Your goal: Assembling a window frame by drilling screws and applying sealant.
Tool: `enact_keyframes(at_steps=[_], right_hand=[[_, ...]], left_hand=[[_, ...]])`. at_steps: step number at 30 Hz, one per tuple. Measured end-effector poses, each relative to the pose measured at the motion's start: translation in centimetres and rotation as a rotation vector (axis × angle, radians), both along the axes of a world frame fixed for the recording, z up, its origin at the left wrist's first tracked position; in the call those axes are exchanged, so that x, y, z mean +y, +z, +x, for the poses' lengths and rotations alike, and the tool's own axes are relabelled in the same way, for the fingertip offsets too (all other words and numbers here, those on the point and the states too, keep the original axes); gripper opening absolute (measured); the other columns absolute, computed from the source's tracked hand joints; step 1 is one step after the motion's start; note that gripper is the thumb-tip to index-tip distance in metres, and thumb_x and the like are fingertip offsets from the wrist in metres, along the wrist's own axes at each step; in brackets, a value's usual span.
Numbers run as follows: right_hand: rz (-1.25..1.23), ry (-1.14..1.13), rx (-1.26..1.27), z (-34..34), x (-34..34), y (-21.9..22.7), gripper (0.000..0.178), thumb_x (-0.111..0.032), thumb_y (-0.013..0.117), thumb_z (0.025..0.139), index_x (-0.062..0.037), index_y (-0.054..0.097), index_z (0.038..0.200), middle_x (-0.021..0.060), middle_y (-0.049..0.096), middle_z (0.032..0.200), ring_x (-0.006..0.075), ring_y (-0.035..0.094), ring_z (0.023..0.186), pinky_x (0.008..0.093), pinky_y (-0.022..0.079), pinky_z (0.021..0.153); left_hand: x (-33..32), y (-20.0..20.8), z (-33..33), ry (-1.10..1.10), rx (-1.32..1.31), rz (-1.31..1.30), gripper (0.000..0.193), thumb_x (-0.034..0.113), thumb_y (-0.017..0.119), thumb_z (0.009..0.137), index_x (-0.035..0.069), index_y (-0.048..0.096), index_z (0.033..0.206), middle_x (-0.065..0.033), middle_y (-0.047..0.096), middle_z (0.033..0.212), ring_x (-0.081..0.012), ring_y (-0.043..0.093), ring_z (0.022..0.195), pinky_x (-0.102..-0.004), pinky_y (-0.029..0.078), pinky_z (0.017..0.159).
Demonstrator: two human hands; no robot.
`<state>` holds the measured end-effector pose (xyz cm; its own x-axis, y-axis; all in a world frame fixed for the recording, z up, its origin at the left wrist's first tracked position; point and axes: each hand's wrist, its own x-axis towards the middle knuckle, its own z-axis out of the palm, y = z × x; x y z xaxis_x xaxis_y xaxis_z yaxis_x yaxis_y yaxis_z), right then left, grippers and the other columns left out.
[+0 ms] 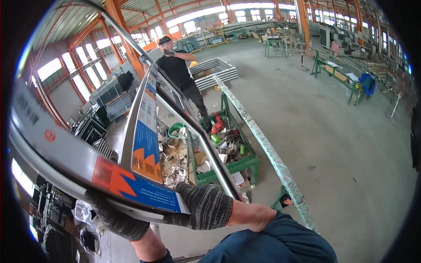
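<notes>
A large metal frame stands tilted in front of me, its grey bars partly covered with printed blue and orange protective film. Both my hands wear dark grey knitted gloves. My left hand is closed around the frame's near lower bar, its fingertips hidden behind the bar. Close to the end of the blue film, my right hand grips the same bar, with part of its fingers out of sight. At the frame's far end stands a co-worker in black, one gloved hand up at the frame and the other arm bent across the chest.
Beyond the frame is a green metal cart full of tools and scraps. A long film-wrapped bar runs along its right side. Stacked metal frames lie behind the co-worker. A green workbench stands far right.
</notes>
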<state>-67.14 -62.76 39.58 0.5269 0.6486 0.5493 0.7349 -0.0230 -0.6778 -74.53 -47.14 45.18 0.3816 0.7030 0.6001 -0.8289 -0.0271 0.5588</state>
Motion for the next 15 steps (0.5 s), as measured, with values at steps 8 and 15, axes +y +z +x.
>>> enact_keyframes(at_steps=[8, 15], right_hand=[[-0.412, 0.024, -0.064, 0.9, -1.1, -2.9, 0.058, -0.049, 0.068, 0.077, 0.0017, 0.056, 0.103, 0.0209, 0.065, 0.076, 0.0369, 0.065, 0.068, 0.0436, 0.052, 0.060], [-0.473, -0.174, -0.179, 0.2, -2.4, -9.3, 0.049, -0.054, 0.064, 0.077, -0.0060, 0.056, 0.083, 0.0119, 0.061, 0.074, 0.0295, 0.063, 0.069, 0.0422, 0.048, 0.060]], left_hand=[[3.3, -4.4, -2.6, 0.856, 0.142, 0.426, 0.059, 0.031, 0.042, 0.097, 0.017, 0.019, 0.149, -0.0196, 0.039, 0.139, -0.0318, 0.056, 0.110, -0.0450, 0.055, 0.088], [6.2, -12.8, -4.6, 0.333, 0.122, -0.334, 0.050, 0.056, 0.039, 0.095, 0.010, 0.050, 0.111, -0.0056, 0.059, 0.080, -0.0191, 0.060, 0.069, -0.0347, 0.052, 0.063]])
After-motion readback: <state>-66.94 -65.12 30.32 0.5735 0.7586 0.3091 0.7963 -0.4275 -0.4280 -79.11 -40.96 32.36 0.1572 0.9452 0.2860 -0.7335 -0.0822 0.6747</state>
